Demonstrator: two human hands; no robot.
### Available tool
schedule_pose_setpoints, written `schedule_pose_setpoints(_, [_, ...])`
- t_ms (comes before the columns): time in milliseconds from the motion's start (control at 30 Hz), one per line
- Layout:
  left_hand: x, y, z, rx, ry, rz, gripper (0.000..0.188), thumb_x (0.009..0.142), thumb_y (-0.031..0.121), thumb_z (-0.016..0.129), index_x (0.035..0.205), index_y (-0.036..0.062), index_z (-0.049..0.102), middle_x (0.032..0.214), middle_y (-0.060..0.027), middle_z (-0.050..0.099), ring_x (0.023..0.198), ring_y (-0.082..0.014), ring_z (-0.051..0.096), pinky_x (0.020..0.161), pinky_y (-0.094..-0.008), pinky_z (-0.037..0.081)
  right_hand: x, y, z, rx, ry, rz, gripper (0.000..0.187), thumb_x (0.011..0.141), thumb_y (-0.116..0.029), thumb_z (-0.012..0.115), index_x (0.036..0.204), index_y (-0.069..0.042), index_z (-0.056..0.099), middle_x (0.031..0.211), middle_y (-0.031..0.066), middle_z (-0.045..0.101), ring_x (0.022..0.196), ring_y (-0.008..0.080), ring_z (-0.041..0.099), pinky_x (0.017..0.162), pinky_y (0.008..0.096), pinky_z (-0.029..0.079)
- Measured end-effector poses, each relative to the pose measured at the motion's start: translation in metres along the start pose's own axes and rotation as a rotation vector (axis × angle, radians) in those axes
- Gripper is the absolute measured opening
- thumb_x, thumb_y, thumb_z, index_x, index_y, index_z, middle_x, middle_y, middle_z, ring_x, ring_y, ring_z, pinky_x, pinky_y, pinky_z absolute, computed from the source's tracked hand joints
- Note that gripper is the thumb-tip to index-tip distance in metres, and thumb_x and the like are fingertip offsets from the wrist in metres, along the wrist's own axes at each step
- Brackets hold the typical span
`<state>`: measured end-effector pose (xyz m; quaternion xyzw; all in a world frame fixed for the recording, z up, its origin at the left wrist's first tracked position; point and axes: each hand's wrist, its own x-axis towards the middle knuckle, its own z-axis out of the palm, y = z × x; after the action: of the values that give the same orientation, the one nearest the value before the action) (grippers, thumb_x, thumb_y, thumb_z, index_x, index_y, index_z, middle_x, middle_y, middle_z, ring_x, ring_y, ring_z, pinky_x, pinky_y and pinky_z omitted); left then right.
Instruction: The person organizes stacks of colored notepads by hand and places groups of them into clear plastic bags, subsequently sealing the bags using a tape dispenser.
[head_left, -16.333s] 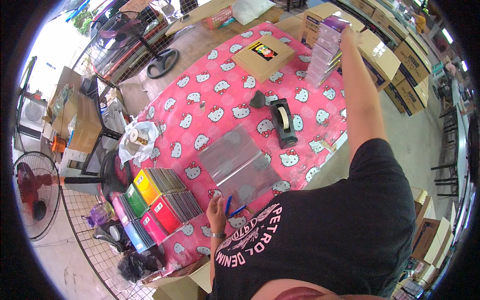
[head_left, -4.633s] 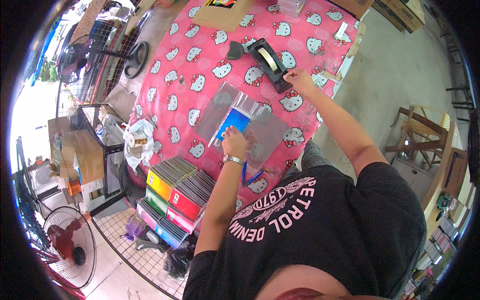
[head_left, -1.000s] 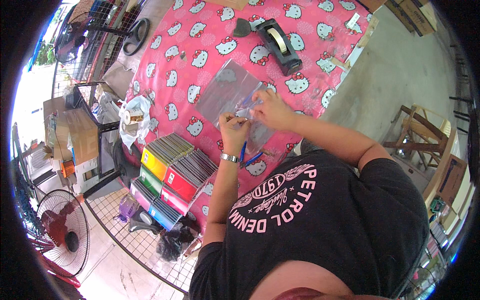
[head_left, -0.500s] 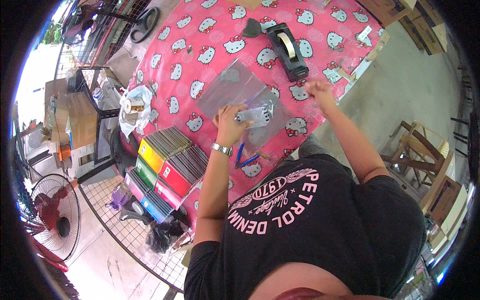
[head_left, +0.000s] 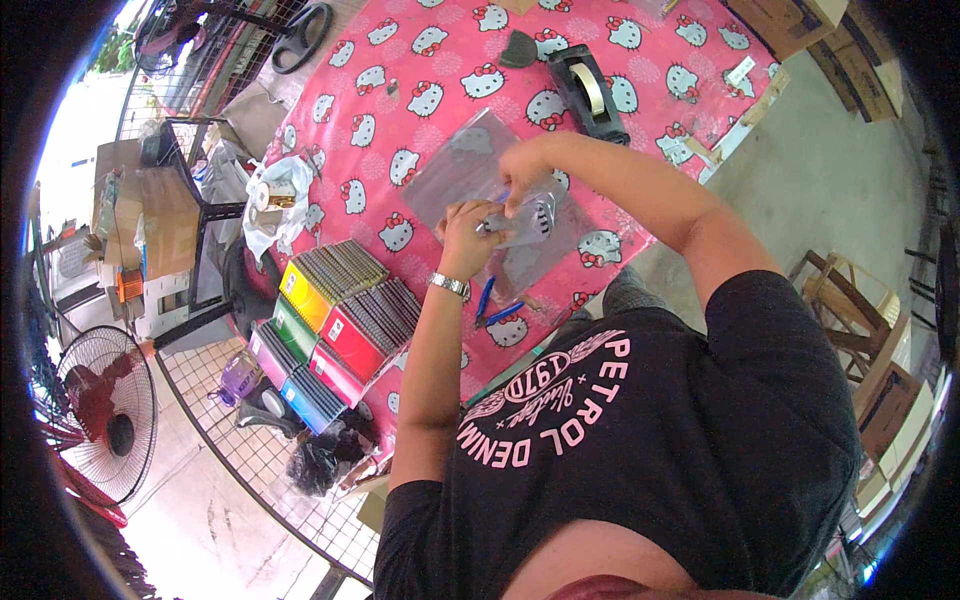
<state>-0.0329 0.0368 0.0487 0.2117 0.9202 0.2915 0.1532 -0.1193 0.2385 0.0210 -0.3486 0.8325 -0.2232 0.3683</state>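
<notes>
My left hand (head_left: pixel 469 233), with a metal-banded watch at the wrist, grips a small clear plastic packet (head_left: pixel 543 220) with dark marks at one end. My right hand (head_left: pixel 524 172) reaches over from the right, its fingers pinched and pointing down at the packet beside the left fingertips. What the pinch holds, if anything, is hidden. Beneath both hands lies a larger sheet or bag of clear plastic (head_left: pixel 452 172) on the pink patterned tablecloth (head_left: pixel 400 105). Beyond my right forearm stands a black tape dispenser (head_left: pixel 588 95) with a roll in it. A blue-handled tool (head_left: pixel 487 298), like pliers, lies nearer me.
Stacks of spiral notebooks (head_left: pixel 345 310) in several colours stand at the table's left edge. Behind them a white plastic bag (head_left: pixel 277 205) holds a roll. A dark flat piece (head_left: pixel 518 48) lies near the dispenser. A fan (head_left: pixel 108 415) is at far left; cardboard boxes (head_left: pixel 790 25) are at far right.
My right hand has swung left from beside the tape dispenser to the packet. My left hand stays on the packet. The whole view has shifted slightly.
</notes>
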Motion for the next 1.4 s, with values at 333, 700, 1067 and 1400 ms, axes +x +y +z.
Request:
schedule_pose_setpoints(333, [-0.075,-0.017,0.069,-1.022,0.055,-0.599,0.039,0.090,0.032,0.058,0.115,0.0030,0.052,0.099,-0.0099,0.056,0.077,-0.0194,0.056,0.068,-0.0326,0.048,-0.041,-0.086,0.058,-0.401,0.376,0.088,0.081,0.070,-0.049,0.070,0.131,-0.005,0.041,0.114,0.0159,0.057,0.106,0.0312,0.055,0.089,0.0396,0.045])
schedule_pose_setpoints(700, [-0.063,0.012,0.034,-0.856,0.107,-0.251,0.050,0.070,-0.005,0.066,0.117,-0.0016,0.049,0.112,-0.0104,0.060,0.097,-0.0245,0.059,0.084,-0.0322,0.048,-0.087,-0.044,0.106,0.133,0.576,0.004,0.079,0.068,-0.028,0.076,0.133,-0.005,0.039,0.114,0.0183,0.054,0.109,0.0334,0.052,0.097,0.0393,0.039])
schedule_pose_setpoints(1067, [-0.059,0.018,0.006,-0.524,0.293,-0.407,0.036,0.094,0.023,0.048,0.121,-0.0008,0.056,0.090,-0.0135,0.066,0.084,-0.0147,0.059,0.075,-0.0286,0.046,-0.087,-0.092,0.063,0.108,0.663,0.131,0.044,0.083,-0.030,0.063,0.115,0.000,0.057,0.100,0.0199,0.061,0.095,0.0287,0.060,0.087,0.0386,0.045])
schedule_pose_setpoints(1400, [-0.045,0.031,-0.026,0.011,0.186,-0.183,0.027,0.076,0.002,0.058,0.102,0.0023,0.063,0.089,-0.0100,0.060,0.070,-0.0192,0.062,0.065,-0.0353,0.051,-0.100,-0.067,0.072,0.390,0.715,0.087,0.032,0.082,-0.013,0.060,0.112,-0.002,0.059,0.085,0.0122,0.061,0.071,0.0196,0.060,0.065,0.0312,0.048])
